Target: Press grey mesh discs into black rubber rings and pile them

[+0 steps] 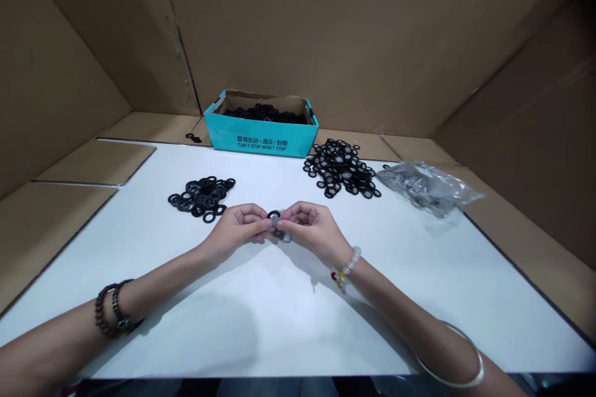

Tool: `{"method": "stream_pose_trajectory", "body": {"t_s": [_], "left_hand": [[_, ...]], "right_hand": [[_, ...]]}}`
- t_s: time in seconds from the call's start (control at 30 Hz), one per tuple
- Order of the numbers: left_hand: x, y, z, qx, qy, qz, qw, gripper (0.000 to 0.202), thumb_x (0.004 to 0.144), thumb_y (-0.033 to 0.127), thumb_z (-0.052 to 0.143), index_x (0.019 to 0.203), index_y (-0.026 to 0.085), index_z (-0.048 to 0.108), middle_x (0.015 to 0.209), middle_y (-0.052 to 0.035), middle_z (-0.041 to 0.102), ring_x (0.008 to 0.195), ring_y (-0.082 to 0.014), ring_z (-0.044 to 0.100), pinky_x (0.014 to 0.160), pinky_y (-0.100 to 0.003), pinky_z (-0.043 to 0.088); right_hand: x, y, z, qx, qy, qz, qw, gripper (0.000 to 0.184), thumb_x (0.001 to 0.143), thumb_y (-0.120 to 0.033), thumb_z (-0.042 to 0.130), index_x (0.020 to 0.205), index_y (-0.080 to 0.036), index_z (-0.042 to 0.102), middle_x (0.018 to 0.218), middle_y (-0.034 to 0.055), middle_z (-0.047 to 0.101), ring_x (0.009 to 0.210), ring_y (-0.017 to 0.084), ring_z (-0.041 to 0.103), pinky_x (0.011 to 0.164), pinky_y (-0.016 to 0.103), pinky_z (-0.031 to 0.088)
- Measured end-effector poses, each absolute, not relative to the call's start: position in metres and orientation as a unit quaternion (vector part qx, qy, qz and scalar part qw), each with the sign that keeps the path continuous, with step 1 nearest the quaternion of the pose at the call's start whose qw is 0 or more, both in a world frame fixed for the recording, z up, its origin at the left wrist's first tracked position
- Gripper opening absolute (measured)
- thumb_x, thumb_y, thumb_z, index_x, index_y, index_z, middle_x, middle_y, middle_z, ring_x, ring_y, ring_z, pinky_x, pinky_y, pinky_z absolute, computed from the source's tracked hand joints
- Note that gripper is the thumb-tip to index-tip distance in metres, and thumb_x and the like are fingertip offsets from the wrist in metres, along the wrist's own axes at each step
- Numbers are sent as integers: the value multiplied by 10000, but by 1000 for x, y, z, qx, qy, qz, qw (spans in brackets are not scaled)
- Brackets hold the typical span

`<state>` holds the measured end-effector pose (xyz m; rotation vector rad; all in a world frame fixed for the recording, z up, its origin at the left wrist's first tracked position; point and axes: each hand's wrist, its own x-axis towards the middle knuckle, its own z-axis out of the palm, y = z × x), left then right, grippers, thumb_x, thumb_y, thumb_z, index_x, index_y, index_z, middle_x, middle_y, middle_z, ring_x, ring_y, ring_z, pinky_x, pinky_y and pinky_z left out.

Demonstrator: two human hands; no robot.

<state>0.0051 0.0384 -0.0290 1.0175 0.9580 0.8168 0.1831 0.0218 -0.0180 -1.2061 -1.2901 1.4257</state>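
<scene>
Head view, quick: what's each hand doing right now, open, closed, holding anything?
Left hand: closed, holding a black ring.
Right hand: closed on the same ring; whether it also grips the grey pieces below cannot be told.

Brown cardboard walls (326,43) stand at ten, twelve and three o'clock around a white table (298,304), softly lit; towards two o'clock, it seems too dark to tell.
</scene>
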Motion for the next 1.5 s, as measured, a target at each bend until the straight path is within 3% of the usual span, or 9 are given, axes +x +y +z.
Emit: {"method": "stream_pose_trajectory", "body": {"t_s": [0.97, 1.23, 1.5], "left_hand": [[5, 37, -35, 463, 409, 366, 696, 295, 592, 299, 809, 725, 134, 603, 607, -22, 691, 548, -116, 632, 581, -229, 474], [5, 37, -37, 473, 395, 366, 698, 280, 591, 281, 808, 715, 132, 607, 638, -44, 707, 579, -156, 664, 616, -280, 520], [5, 38, -32, 484, 411, 372, 677, 275, 613, 310, 794, 710, 132, 608, 593, -39, 696, 546, -135, 643, 564, -235, 486]], "right_hand": [[183, 21, -20, -461, -479, 611, 429, 306, 570, -363, 789, 706, -148, 619, 620, 5, 651, 550, 94, 577, 519, 223, 420], [183, 21, -21, -456, -457, 650, 402, 301, 550, -339, 802, 704, -153, 622, 628, 8, 664, 564, 102, 588, 532, 226, 416], [185, 19, -17, -447, -460, 665, 382, 333, 543, -386, 800, 707, -157, 621, 613, -2, 645, 563, 100, 569, 509, 215, 389]]}}
